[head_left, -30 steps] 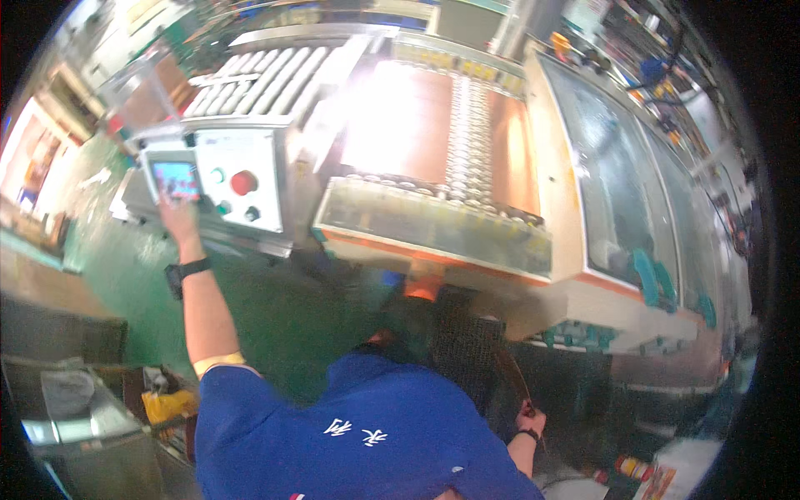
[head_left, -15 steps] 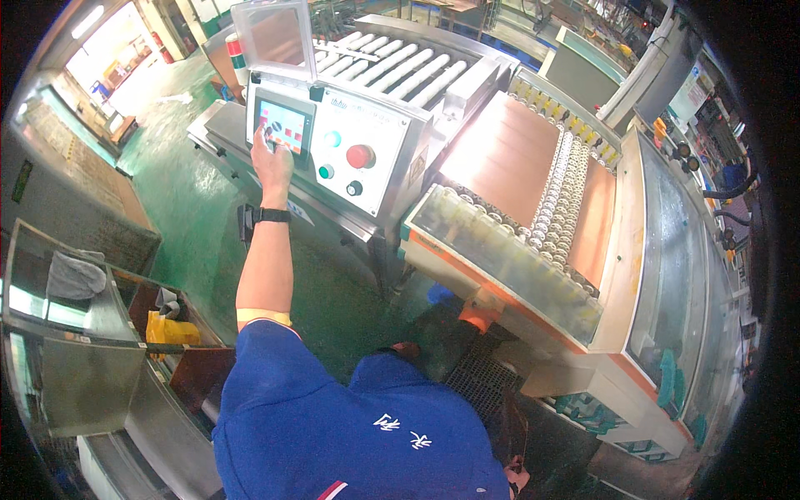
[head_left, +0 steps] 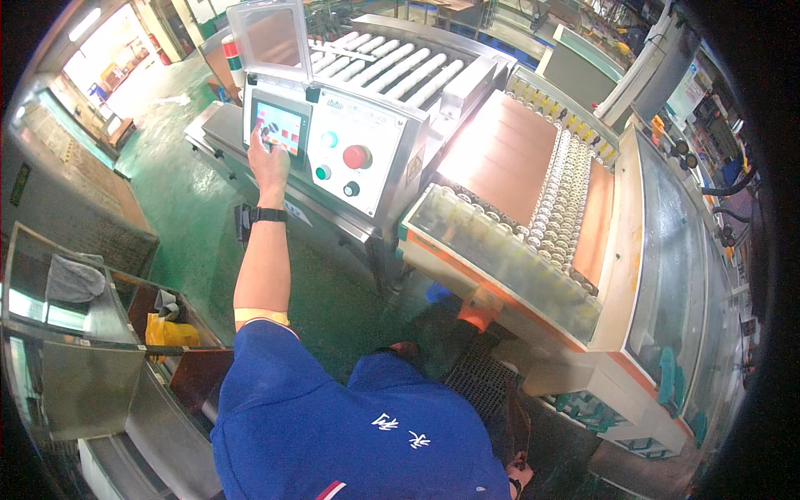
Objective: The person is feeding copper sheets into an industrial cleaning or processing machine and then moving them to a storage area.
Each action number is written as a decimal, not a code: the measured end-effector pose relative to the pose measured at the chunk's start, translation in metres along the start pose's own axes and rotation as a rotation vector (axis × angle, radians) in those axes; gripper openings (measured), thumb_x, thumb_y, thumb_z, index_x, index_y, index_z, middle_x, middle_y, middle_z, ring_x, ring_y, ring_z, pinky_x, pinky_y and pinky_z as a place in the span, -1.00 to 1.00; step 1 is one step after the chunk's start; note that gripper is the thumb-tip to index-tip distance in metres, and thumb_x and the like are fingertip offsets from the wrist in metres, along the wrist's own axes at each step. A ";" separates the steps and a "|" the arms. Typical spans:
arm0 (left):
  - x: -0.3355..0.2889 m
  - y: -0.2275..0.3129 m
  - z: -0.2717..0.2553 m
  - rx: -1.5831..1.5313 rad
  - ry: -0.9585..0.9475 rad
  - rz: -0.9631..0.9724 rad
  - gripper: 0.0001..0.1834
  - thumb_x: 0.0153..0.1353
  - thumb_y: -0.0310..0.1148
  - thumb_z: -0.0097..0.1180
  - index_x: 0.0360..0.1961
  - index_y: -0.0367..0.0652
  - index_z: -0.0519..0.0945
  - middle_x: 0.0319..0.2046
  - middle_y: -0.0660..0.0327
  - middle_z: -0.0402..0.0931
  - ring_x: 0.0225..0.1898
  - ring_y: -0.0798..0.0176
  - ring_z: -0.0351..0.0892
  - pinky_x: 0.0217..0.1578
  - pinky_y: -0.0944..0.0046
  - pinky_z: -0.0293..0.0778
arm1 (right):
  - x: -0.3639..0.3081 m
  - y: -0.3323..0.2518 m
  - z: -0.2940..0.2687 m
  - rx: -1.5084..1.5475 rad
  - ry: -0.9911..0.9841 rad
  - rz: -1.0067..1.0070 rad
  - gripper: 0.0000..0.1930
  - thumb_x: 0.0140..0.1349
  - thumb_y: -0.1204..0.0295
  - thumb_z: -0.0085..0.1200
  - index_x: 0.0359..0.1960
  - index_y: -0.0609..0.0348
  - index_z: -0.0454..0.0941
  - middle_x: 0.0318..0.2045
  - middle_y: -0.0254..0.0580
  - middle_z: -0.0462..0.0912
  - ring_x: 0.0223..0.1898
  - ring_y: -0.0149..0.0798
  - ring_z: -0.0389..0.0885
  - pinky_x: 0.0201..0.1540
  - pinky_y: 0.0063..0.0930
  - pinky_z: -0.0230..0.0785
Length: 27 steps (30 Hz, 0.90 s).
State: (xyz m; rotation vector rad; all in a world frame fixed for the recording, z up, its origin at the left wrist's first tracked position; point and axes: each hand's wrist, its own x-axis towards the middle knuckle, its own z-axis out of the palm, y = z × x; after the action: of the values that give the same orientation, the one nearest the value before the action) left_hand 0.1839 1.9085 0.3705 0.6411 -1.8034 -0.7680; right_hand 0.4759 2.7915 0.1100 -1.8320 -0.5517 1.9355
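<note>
Glass-fronted touchscreen (head_left: pixel 279 127): sitting on the left end of the grey control panel (head_left: pixel 346 150), far left in the scene, under a clear hinged cover (head_left: pixel 268 37) that is standing flipped up above it.
Left hand (head_left: pixel 268 162): reaching up and away from the body, one fingertip pressing or just meeting the lower left part of the screen; the other fingers (head_left: pixel 265 148) are curling loosely toward the palm, pinching nothing.
Wrist: wearing a dark watch (head_left: pixel 265 215) (strap snug, not touching the panel).
Right hand (head_left: pixel 521 482): showing only as a sliver at the near lower edge beside the blue shirt; whether its fingers are spread or closed, I cannot tell.
How the screen is likely handling: stiff, flat and fixed to the machine, so nothing is being lifted; it looks smooth and probably slippery, and likely scratchable, so a light tap with the fingertip pad is suiting it better than a hard push.
Where to touch: on the lit coloured area itself, keeping clear of the frame and of the raised cover's hinge.
Buttons nearby: a teal round button (head_left: pixel 330 139) and a large red button (head_left: pixel 357 156) are sitting just right of the screen, apart from the hand.
Further right: copper-coloured sheets (head_left: pixel 500 154) are lying on the roller conveyor (head_left: pixel 560 196).
Near left: a yellow cloth (head_left: pixel 171 333) is resting in a metal bin (head_left: pixel 71 375).
</note>
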 end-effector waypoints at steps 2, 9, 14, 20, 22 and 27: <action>0.001 0.001 -0.002 -0.002 0.005 0.001 -0.43 -0.12 -0.50 -0.10 0.04 -0.36 0.29 -0.04 -0.13 0.34 0.04 -0.05 0.28 0.08 0.15 0.13 | -0.033 0.005 0.012 -0.012 0.023 -0.029 -0.65 0.25 0.50 -0.44 -0.01 0.52 0.21 -0.20 0.15 0.46 -0.31 -0.23 0.52 -0.51 -0.67 0.37; -0.003 0.011 -0.001 -0.042 0.032 -0.039 -0.44 -0.12 -0.51 -0.07 0.04 -0.37 0.30 -0.03 -0.10 0.34 0.04 -0.04 0.29 0.08 0.13 0.14 | -0.046 0.006 0.013 -0.106 0.006 -0.072 -0.68 0.19 0.66 -0.38 -0.08 0.54 0.36 -0.23 0.17 0.51 -0.39 -0.24 0.54 -0.56 -0.65 0.36; -0.003 0.013 0.001 0.039 0.089 -0.036 -0.44 -0.09 -0.52 -0.06 0.05 -0.33 0.29 -0.05 -0.07 0.36 0.03 -0.02 0.27 0.07 0.13 0.13 | -0.026 0.007 0.007 -0.253 -0.027 -0.125 -0.65 0.26 0.45 -0.43 -0.02 0.45 0.23 -0.20 0.12 0.46 -0.30 -0.20 0.51 -0.50 -0.67 0.37; -0.001 -0.002 0.012 0.058 0.141 -0.010 -0.46 -0.05 -0.50 -0.05 0.06 -0.30 0.28 -0.04 -0.06 0.34 0.03 -0.03 0.26 0.07 0.13 0.12 | 0.045 -0.010 -0.028 -0.433 -0.039 -0.251 -0.66 0.27 0.49 -0.44 0.00 0.45 0.22 -0.17 0.14 0.46 -0.29 -0.21 0.53 -0.51 -0.66 0.38; -0.003 -0.002 0.003 0.086 0.169 0.015 -0.47 -0.04 -0.49 -0.05 0.05 -0.30 0.28 -0.03 -0.05 0.34 0.03 -0.04 0.26 0.07 0.12 0.12 | -0.007 0.010 0.007 -0.254 0.004 -0.133 -0.66 0.27 0.48 -0.43 0.00 0.44 0.23 -0.18 0.14 0.46 -0.29 -0.21 0.53 -0.51 -0.65 0.39; -0.007 0.026 0.002 0.095 0.148 -0.017 -0.46 -0.07 -0.52 -0.06 0.04 -0.30 0.29 -0.06 -0.04 0.36 0.02 -0.03 0.27 0.04 0.14 0.15 | -0.006 0.001 0.002 -0.288 0.010 -0.102 -0.65 0.26 0.47 -0.40 0.00 0.43 0.24 -0.18 0.13 0.48 -0.33 -0.20 0.55 -0.53 -0.65 0.38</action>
State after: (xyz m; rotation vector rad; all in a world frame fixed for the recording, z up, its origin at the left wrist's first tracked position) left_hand 0.1825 1.9309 0.3849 0.7570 -1.7076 -0.6321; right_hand 0.4741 2.7868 0.1145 -1.9383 -0.9434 1.8556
